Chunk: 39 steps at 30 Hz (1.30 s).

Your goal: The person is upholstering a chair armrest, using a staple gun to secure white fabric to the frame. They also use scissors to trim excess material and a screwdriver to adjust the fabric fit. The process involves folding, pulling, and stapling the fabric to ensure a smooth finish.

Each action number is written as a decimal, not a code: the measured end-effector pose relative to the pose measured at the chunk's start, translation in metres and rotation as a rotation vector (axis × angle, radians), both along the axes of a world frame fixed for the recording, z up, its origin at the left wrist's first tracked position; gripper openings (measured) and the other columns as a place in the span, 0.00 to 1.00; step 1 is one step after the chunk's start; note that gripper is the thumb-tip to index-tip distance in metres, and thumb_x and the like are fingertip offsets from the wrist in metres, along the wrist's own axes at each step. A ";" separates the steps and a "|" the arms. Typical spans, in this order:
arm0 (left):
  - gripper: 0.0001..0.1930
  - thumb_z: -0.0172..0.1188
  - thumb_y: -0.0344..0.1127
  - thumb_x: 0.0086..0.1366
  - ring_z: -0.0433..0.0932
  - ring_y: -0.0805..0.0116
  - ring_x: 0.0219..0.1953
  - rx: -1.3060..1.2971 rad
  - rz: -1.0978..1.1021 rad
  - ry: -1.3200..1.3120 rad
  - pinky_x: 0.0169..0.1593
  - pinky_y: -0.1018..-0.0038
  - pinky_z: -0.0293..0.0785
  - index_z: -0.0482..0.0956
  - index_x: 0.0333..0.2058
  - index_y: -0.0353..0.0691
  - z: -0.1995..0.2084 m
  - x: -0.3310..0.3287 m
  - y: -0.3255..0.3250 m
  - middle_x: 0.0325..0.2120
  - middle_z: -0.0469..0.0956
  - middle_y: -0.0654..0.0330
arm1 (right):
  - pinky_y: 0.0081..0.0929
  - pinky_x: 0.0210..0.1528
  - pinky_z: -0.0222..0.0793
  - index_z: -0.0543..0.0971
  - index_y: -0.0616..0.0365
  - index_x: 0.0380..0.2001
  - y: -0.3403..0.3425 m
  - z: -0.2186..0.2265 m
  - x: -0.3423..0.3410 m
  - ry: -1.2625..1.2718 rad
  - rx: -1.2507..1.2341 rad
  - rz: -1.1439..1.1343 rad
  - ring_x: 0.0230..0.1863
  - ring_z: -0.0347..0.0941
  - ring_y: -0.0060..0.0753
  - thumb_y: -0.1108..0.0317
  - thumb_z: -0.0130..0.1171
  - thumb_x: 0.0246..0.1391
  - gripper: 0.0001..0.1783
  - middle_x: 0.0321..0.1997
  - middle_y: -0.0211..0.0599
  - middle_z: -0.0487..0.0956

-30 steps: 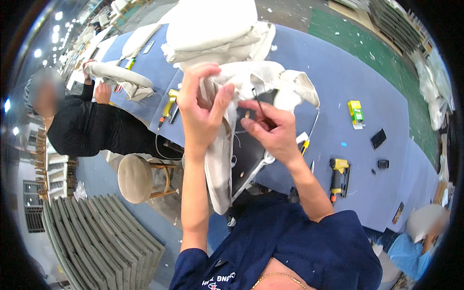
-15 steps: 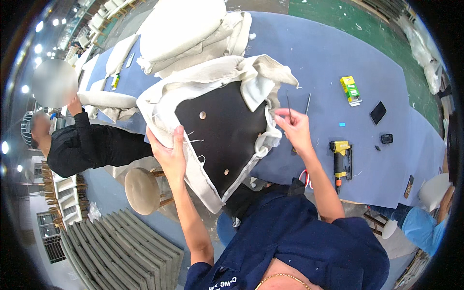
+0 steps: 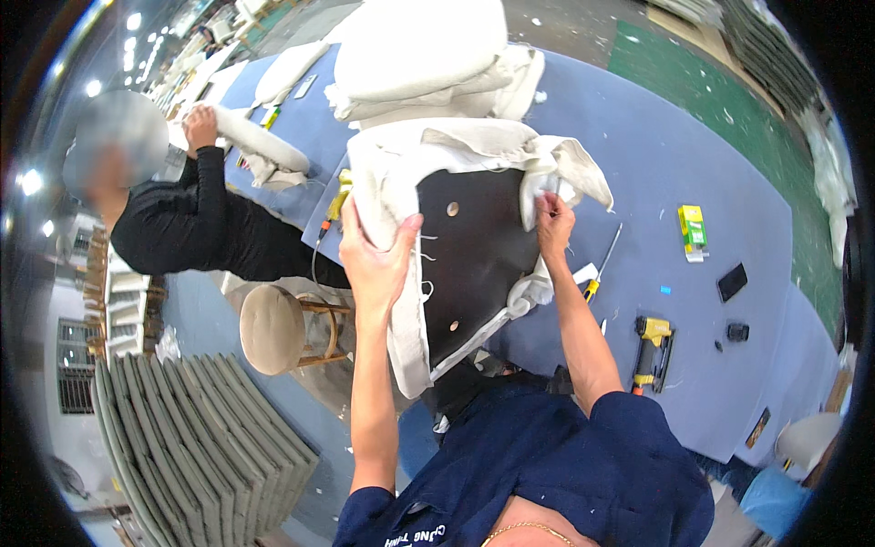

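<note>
An upholstered seat cushion (image 3: 474, 264) stands in front of me, its dark backing facing me. Round metal-coloured spots dot that backing, and loose threads hang at its left side. Off-white fabric (image 3: 574, 169) wraps the edges and lies loose and folded at the upper right. My left hand (image 3: 375, 264) grips the padded left edge, thumb on the near face. On the right edge, my right hand (image 3: 554, 223) has its fingers pinched against the folded fabric. Whether a thin tool is also between those fingers is hidden.
Stacked off-white cushions (image 3: 419, 55) stand behind. On the blue table (image 3: 656, 164) lie a yellow-handled screwdriver (image 3: 603, 264), yellow staple gun (image 3: 652, 354), small green-yellow box (image 3: 693, 232) and phone (image 3: 732, 283). A co-worker in black (image 3: 191, 219) handles another cushion at left, near a round stool (image 3: 272, 330).
My right hand has gone from beside the cushion, where it held a thin dark rod, onto the fabric at its right edge. My left hand keeps its grip. The view has shifted.
</note>
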<state>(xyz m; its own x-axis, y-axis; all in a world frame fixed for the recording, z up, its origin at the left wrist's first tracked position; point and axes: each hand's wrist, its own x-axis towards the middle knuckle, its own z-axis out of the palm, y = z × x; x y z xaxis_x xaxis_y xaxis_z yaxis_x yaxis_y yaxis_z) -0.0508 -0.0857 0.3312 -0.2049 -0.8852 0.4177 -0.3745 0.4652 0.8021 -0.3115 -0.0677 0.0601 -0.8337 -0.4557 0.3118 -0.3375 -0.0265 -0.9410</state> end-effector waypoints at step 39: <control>0.08 0.62 0.37 0.67 0.55 0.45 0.71 -0.203 -0.100 0.186 0.72 0.49 0.50 0.81 0.35 0.38 0.035 -0.011 0.082 0.63 0.57 0.43 | 0.19 0.35 0.69 0.85 0.68 0.34 0.111 0.296 0.091 0.030 -0.356 0.815 0.34 0.75 0.20 0.67 0.74 0.52 0.13 0.35 0.33 0.83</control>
<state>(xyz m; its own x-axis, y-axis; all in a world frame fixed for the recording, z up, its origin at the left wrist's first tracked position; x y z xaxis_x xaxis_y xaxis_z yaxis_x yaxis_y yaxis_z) -0.0615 -0.0035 0.3658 -0.1902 -0.7587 0.6231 -0.1734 0.6506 0.7393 -0.2208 0.0435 0.3559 -0.2816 -0.7757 0.5648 -0.1102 -0.5586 -0.8221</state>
